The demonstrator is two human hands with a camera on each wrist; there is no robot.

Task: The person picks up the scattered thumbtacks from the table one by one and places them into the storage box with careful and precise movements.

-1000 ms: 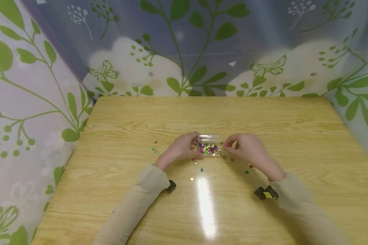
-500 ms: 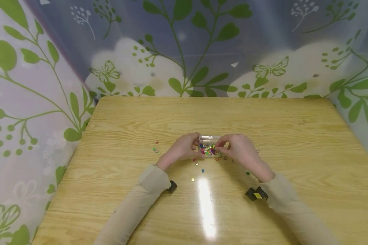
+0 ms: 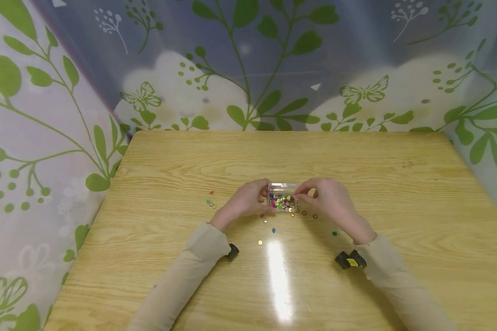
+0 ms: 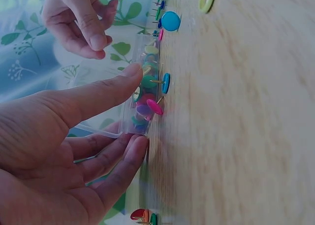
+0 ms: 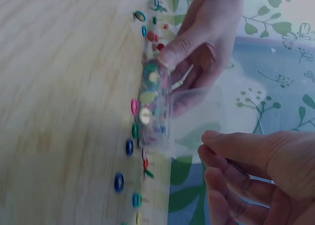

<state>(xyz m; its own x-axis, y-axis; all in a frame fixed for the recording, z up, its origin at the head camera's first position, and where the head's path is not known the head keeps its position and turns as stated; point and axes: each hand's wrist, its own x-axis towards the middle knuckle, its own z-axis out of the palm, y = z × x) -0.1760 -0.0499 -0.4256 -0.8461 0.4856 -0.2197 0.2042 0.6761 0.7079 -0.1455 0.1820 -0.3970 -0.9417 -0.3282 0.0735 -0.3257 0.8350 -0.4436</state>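
Observation:
A small clear plastic box [image 3: 282,209] of colourful thumbtacks [image 3: 287,197] stands on the table with its transparent lid [image 5: 199,112] raised at the back. My left hand [image 3: 248,198] holds the box by its left end, thumb on the near side and fingers behind, as the left wrist view shows. My right hand [image 3: 329,197] hovers at the right end of the box. In the right wrist view its thumb and index fingertips are close together, the other fingers loosely bent. I see no thumbtack between them.
Loose thumbtacks lie around the box: a blue thumbtack [image 3: 274,230], a yellow thumbtack [image 3: 260,242] and a green thumbtack [image 3: 334,233] in front, plus several at the left. The wooden table [image 3: 190,161] meets a leaf-patterned curtain [image 3: 215,101] behind.
My right hand came from the right to over the box, then drew back slightly to its right end. The left hand keeps hold of the box.

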